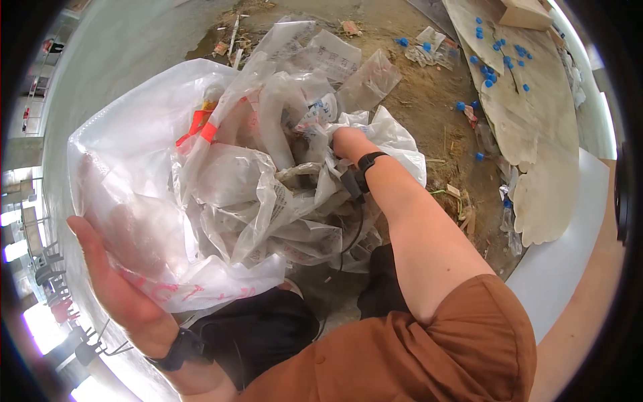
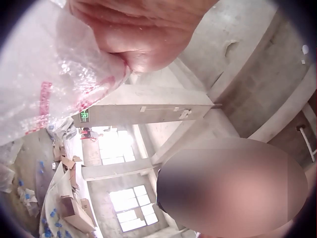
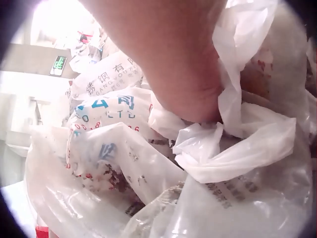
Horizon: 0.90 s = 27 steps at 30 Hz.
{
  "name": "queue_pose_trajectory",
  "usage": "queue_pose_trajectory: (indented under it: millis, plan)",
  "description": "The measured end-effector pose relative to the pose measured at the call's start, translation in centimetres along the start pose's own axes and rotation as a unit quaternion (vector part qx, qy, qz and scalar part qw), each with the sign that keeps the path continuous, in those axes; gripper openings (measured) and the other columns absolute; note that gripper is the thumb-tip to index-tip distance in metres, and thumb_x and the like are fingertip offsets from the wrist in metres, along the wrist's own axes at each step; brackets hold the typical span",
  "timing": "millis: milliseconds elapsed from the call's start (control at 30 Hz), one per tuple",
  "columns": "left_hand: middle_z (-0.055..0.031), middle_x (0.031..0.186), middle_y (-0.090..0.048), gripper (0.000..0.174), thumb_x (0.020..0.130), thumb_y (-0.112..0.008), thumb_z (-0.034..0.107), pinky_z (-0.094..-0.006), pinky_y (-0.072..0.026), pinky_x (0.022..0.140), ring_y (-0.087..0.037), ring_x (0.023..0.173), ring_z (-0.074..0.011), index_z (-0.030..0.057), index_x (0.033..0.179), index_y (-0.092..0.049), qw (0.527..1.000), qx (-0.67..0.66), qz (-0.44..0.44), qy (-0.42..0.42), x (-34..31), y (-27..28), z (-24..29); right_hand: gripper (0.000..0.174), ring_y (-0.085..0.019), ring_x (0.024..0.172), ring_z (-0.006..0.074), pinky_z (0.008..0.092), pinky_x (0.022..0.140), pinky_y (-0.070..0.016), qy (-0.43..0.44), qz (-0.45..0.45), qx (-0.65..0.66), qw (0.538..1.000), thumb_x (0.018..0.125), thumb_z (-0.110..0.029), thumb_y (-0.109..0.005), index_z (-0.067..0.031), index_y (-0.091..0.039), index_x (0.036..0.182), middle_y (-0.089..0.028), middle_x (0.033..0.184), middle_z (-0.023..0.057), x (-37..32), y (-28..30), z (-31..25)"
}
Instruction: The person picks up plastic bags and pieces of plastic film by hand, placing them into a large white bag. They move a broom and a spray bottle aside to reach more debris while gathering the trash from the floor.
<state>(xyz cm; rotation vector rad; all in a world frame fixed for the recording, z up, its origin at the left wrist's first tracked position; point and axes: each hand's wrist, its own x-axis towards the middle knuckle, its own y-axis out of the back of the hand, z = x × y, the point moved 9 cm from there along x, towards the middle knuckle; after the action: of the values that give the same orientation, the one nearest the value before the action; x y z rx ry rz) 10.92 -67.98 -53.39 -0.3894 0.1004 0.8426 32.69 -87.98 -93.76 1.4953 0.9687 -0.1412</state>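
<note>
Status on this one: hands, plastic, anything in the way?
Left hand against large translucent bag. Right hand in among crumpled plastic bags. Bags heaped together, overlapping. Plastic hides right fingertips.

Head view downward, left-wrist view upward

A: How is the head view lit?
B: Bright, with soft daylight. White glare burns out spots along the left edge, and a sheen lies on the plastic (image 1: 231,171). The wide lens curves the edges into black corners.
A: And the wrist views?
B: In the left, the windows (image 2: 133,208) are blown out to white, and a blurred oval (image 2: 233,188) fills the lower right. In the right, the upper left is washed out; the print (image 3: 128,102) stays legible.
</note>
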Motion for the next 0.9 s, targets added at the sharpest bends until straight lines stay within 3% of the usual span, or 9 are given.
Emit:
queue_pose_trajectory:
  millis: [133, 333, 433, 567, 667, 733, 767, 800, 900]
  plan:
    - [-0.0126, 0.137, -0.041, 0.064, 0.093, -0.042, 0.049, -0.0432, -0.0391, 0.102, -0.044, 0.124, -0.0289, 0.006, 0.139, -0.032, 1.0, -0.006, -0.013, 0.0, -0.4, -0.5, 0.1, 0.025, -0.064, 0.095, 0.0283, 0.0373, 0.079, -0.051, 0.002, -0.032, -0.021, 0.999, 0.072, -0.018, -0.064, -0.0087, -0.07, 0.094, -0.066, 0.102, 0.0137, -0.3, -1.5, -0.6]
    - [-0.013, 0.135, -0.043, 0.063, 0.094, -0.042, 0.048, -0.0415, -0.0389, 0.102, -0.046, 0.123, -0.0281, 0.0037, 0.138, -0.034, 0.998, 0.042, 0.004, -0.054, -1.0, -0.8, 1.4, 0.021, -0.065, 0.091, 0.0302, 0.0381, 0.077, -0.0517, 0.021, 0.08, -0.002, 0.997, 0.071, -0.016, -0.062, -0.0068, -0.07, 0.089, -0.067, 0.097, 0.0136, -1.4, -0.3, -0.8]
    - [-0.0129, 0.135, -0.044, 0.062, 0.094, -0.042, 0.048, -0.0409, -0.0387, 0.102, -0.046, 0.122, -0.0273, 0.0036, 0.137, -0.035, 0.998, 0.037, 0.009, -0.05, -0.6, -0.1, 1.5, 0.02, -0.064, 0.093, 0.0298, 0.0383, 0.078, -0.0515, -0.025, 0.091, 0.002, 0.996, 0.073, -0.017, -0.062, -0.0075, -0.07, 0.089, -0.067, 0.098, 0.0143, -1.3, 2.0, 0.6]
    - [-0.0123, 0.134, -0.044, 0.061, 0.094, -0.043, 0.046, -0.0404, -0.0387, 0.102, -0.047, 0.122, -0.0266, 0.0034, 0.137, -0.036, 0.999, 0.002, -0.025, -0.026, -0.6, -0.6, 1.4, 0.019, -0.063, 0.094, 0.0299, 0.0373, 0.081, -0.0497, -0.104, 0.155, 0.113, 0.976, 0.076, -0.021, -0.062, -0.0115, -0.07, 0.091, -0.066, 0.101, 0.0147, -4.1, 6.6, 4.4]
    - [-0.0116, 0.133, -0.046, 0.06, 0.094, -0.044, 0.045, -0.0402, -0.0397, 0.101, -0.048, 0.121, -0.0261, 0.003, 0.136, -0.037, 0.999, 0.003, -0.037, -0.037, -0.8, -1.0, 1.2, 0.023, -0.063, 0.093, 0.0325, 0.0392, 0.079, -0.051, -0.144, 0.121, 0.189, 0.964, 0.076, -0.022, -0.063, -0.0075, -0.069, 0.093, -0.066, 0.1, 0.0147, -5.5, 6.8, 5.9]
    - [-0.0116, 0.131, -0.048, 0.058, 0.094, -0.045, 0.043, -0.0402, -0.041, 0.1, -0.049, 0.119, -0.025, 0.0025, 0.134, -0.039, 0.998, -0.032, -0.055, -0.019, -0.6, -1.2, 0.9, 0.024, -0.064, 0.089, 0.0328, 0.0398, 0.077, -0.051, -0.047, 0.146, 0.061, 0.986, 0.075, -0.022, -0.063, -0.0069, -0.069, 0.093, -0.067, 0.096, 0.0141, -0.1, 3.0, 7.4]
    - [-0.0116, 0.131, -0.048, 0.058, 0.094, -0.045, 0.043, -0.0402, -0.041, 0.1, -0.049, 0.119, -0.025, 0.0025, 0.134, -0.039, 0.998, -0.032, -0.059, -0.02, -0.5, -1.5, 0.7, 0.023, -0.063, 0.088, 0.0321, 0.0387, 0.077, -0.0507, 0.095, 0.102, -0.117, 0.983, 0.074, -0.021, -0.064, -0.0075, -0.069, 0.093, -0.066, 0.098, 0.0137, -0.2, 2.0, 4.2]
    - [-0.0109, 0.127, -0.051, 0.054, 0.095, -0.045, 0.04, -0.0369, -0.0428, 0.097, -0.052, 0.115, -0.0223, 0.0014, 0.133, -0.041, 0.998, -0.037, -0.05, -0.018, -0.6, -1.7, 0.6, 0.025, -0.062, 0.091, 0.031, 0.0373, 0.079, -0.0503, 0.017, 0.124, 0.07, 0.99, 0.076, -0.019, -0.062, -0.0096, -0.068, 0.098, -0.065, 0.102, 0.0139, -4.6, 6.2, 1.9]
    - [-0.0109, 0.125, -0.052, 0.052, 0.095, -0.047, 0.039, -0.0352, -0.0439, 0.096, -0.054, 0.112, -0.0212, 0.0003, 0.13, -0.044, 0.998, -0.041, -0.044, -0.028, -0.8, -1.4, 0.7, 0.032, -0.061, 0.094, 0.0311, 0.0378, 0.08, -0.0494, 0.197, 0.216, -0.106, 0.95, 0.079, -0.014, -0.056, -0.0098, -0.062, 0.11, -0.063, 0.107, 0.0155, -5.8, 6.7, -4.4]
